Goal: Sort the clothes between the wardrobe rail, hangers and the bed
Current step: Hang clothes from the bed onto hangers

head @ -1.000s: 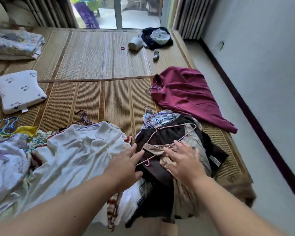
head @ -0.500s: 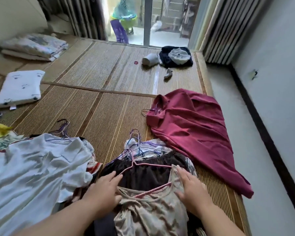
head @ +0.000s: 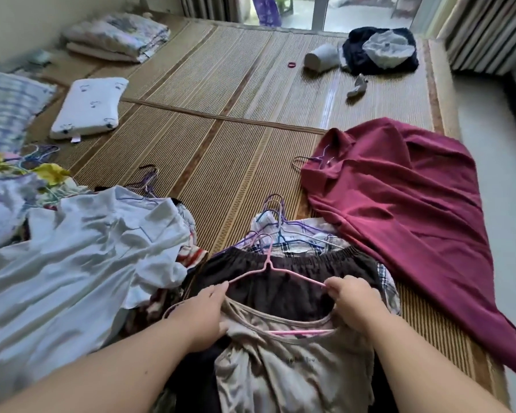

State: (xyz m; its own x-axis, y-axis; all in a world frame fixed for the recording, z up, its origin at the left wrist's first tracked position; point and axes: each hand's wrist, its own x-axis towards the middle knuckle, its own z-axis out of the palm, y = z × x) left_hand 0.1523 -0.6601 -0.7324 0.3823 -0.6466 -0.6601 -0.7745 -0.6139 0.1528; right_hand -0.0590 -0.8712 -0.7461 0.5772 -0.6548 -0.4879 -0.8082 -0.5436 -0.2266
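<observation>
A beige patterned top [head: 289,371] lies on a pink wire hanger [head: 276,271] at the near edge of the bed, over a dark brown garment [head: 283,290]. My left hand [head: 201,318] grips the top's left shoulder by the hanger's left arm. The hanger's right arm and the top's right shoulder are pinched in my right hand [head: 352,305]. Under these sits a stack of clothes on several wire hangers [head: 276,222].
A maroon shirt [head: 399,210] on a hanger lies to the right, near the bed's edge. A white garment [head: 81,263] tops a pile at left. Farther off lie a white pillow [head: 90,107], folded bedding [head: 116,37], dark clothes [head: 379,52] and the woven mat [head: 221,150].
Both hands have gone from flat on the beige top to gripping its shoulders at the pink hanger's ends. The view moved closer over the pile.
</observation>
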